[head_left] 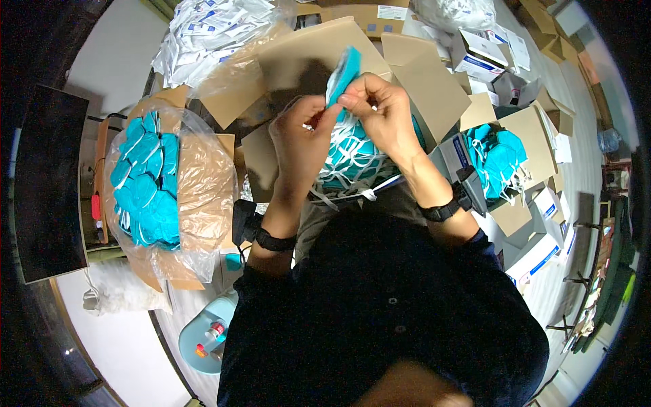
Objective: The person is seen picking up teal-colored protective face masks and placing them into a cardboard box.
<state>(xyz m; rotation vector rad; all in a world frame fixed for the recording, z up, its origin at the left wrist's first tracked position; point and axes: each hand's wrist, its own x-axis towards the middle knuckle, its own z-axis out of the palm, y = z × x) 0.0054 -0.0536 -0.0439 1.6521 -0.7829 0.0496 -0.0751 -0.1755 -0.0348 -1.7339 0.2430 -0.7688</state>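
Head view: at the open cardboard box (424, 85), the left hand (305, 136) and right hand (381, 114) pinch one teal face mask (346, 70) above piled, white-strapped teal masks (356, 154).

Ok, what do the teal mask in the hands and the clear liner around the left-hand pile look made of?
Teal mask: probably nonwoven fabric, matte, judging by its soft, non-shiny surface. Clear liner: likely thin plastic film, glossy, given its see-through creases and bright highlights.

left hand (302, 139) + right hand (385, 117) | pinching teal mask (348, 69) | mask pile (354, 157) beneath
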